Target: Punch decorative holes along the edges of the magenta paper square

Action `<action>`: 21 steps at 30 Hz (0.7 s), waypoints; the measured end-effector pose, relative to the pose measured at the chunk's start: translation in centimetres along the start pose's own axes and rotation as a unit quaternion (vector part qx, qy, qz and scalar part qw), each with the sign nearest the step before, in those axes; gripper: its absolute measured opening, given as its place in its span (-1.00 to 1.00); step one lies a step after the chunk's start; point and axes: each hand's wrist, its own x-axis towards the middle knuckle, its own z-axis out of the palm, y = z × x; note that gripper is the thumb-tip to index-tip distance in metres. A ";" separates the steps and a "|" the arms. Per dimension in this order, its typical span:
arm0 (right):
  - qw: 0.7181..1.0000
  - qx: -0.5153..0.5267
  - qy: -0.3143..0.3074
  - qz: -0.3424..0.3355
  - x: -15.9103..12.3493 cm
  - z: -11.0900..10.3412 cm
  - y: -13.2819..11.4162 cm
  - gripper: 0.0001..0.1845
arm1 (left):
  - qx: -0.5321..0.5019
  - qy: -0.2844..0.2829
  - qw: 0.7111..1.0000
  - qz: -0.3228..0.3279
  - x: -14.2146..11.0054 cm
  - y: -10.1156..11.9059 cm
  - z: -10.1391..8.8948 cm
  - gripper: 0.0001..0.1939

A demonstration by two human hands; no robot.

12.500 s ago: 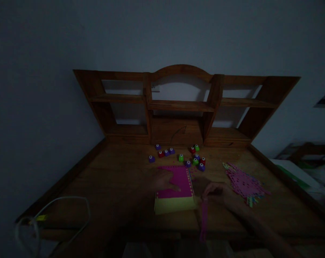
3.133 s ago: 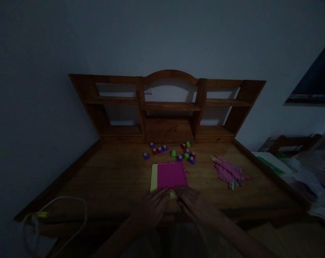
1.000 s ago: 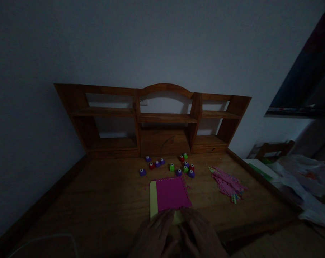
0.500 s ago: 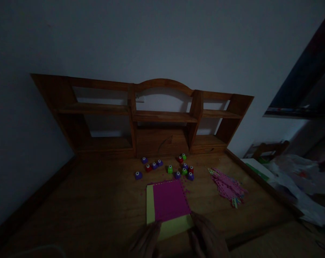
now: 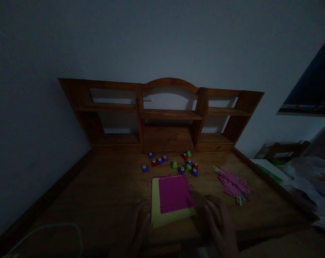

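Note:
A magenta sheet of paper (image 5: 175, 193) with small punched holes along its top edge lies over yellow paper (image 5: 155, 202), which shows along the left and bottom sides. My left hand (image 5: 139, 222) is dim and close beside the yellow paper's lower left edge, fingers apart; whether it touches the paper I cannot tell. To the right of the paper, my right hand (image 5: 218, 222) hovers with curved fingers and thumb apart, holding nothing visible. Small pink paper bits (image 5: 188, 182) are scattered near the sheet's top right corner.
Several purple, red and green craft punches (image 5: 174, 165) stand behind the paper. A pile of punched pink strips (image 5: 234, 184) lies to the right on the wooden desk (image 5: 111, 193). A shelf unit (image 5: 170, 114) rises at the back. A white cord (image 5: 78, 229) curves at lower left.
Both hands pressed the paper's bottom edge a second ago; they have since moved apart to either side. Earlier, my right hand held a pink strip. The craft punches have kept their arrangement.

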 end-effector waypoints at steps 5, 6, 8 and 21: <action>0.991 0.101 -0.085 -0.005 4.1 0.9 -1.7 -0.77 | -0.138 -0.058 0.987 -0.064 5.6 0.1 0.9 -0.74; 0.986 0.111 -0.119 -0.021 4.7 1.4 -2.0 -0.76 | -0.157 -0.063 0.984 -0.051 6.5 0.1 1.1 -0.76; 0.972 0.123 -0.189 -0.060 5.3 2.5 -2.6 -0.74 | -0.172 -0.080 0.981 -0.032 7.9 0.0 1.7 -0.76; 0.931 0.081 -0.330 -0.133 4.8 7.0 -4.4 -0.71 | -0.214 -0.174 0.961 -0.005 8.4 -1.8 2.7 -0.67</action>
